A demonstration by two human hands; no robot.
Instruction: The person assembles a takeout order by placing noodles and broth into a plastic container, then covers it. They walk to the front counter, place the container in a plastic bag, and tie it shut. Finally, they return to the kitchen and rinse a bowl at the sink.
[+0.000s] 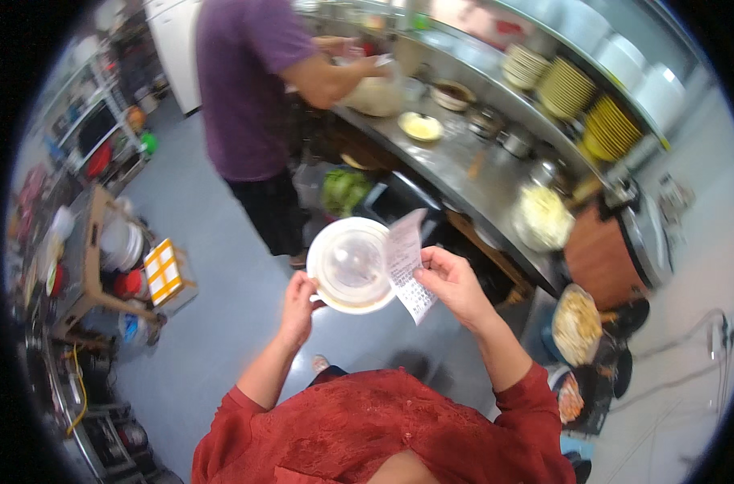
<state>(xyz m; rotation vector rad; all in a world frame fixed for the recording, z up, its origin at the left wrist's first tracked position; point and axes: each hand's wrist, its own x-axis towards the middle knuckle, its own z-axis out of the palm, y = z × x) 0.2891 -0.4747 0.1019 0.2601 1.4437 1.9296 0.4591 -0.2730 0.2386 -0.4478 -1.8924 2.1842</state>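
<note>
My left hand (298,304) grips the left rim of a round white takeaway container (350,261), held above the floor in front of my body. A clear, partly see-through lid covers it; what is inside cannot be told. Between the thumb and fingers of my right hand (455,283) is a printed paper slip (407,266), curled at the top, bearing writing. The slip hangs over the container's right edge and hides part of it.
A person in a purple shirt (246,91) works at the steel counter (458,175) ahead. Stacked yellow plates (609,130) stand on the shelf at right. Green leafy vegetables (344,192) lie under the counter. On the left, a taped box (168,275) sits beside a low wooden stand (92,254).
</note>
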